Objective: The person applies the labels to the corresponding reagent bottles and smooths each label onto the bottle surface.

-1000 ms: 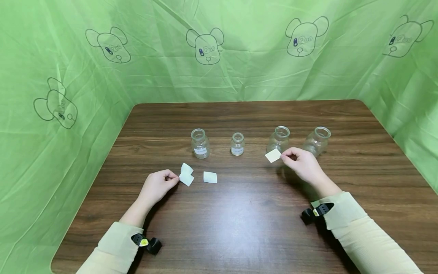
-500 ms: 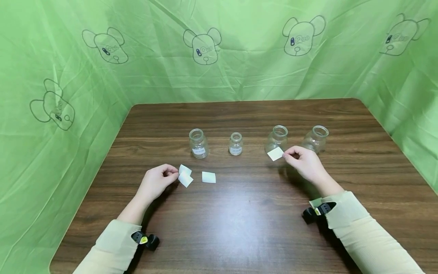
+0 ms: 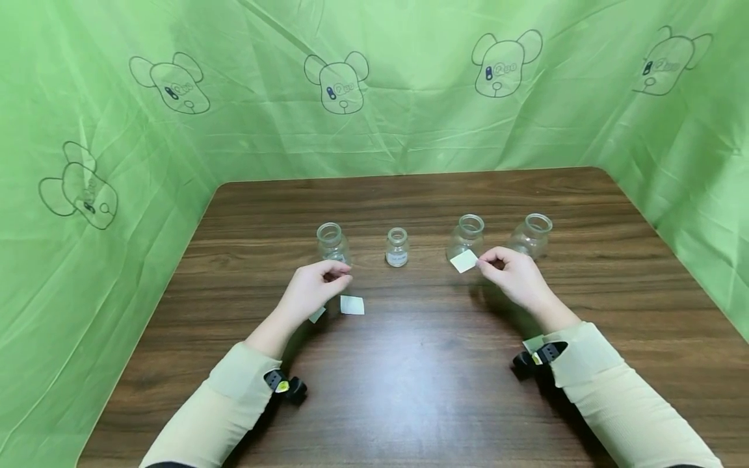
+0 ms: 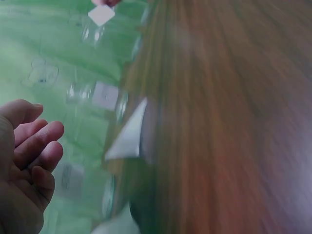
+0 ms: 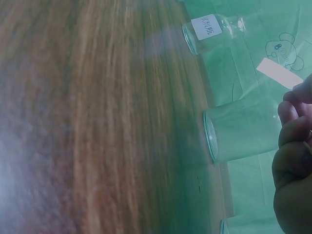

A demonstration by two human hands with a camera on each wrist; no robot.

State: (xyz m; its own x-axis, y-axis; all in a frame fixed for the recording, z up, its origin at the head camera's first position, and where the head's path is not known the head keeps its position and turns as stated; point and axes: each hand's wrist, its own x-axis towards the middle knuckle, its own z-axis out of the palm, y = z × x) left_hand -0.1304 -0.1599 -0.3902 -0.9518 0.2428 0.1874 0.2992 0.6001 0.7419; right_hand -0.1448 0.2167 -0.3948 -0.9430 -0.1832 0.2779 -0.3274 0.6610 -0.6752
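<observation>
My right hand (image 3: 515, 276) pinches a small white paper label (image 3: 464, 261) at one corner, in front of a round glass jar (image 3: 466, 237). That label (image 5: 279, 73) also shows in the right wrist view, with the fingertips on its edge. My left hand (image 3: 313, 286) holds nothing, its fingers loosely bent; in the left wrist view the hand (image 4: 27, 165) has a gap between thumb and fingers. It overlaps the lower part of a labelled glass jar (image 3: 332, 240) in the head view. Below it lie a white label (image 3: 352, 305) and another label (image 3: 316, 315), partly hidden by the hand.
A small labelled glass jar (image 3: 397, 247) stands between the hands. Another jar (image 3: 531, 235) stands at the far right, partly behind the right hand. The wooden table (image 3: 409, 364) ends at green cloth walls (image 3: 409, 149) printed with mouse heads.
My left hand has left the two overlapping labels and moved right and forward, toward the left jar. The right hand keeps its label almost in place. The head view has shifted slightly.
</observation>
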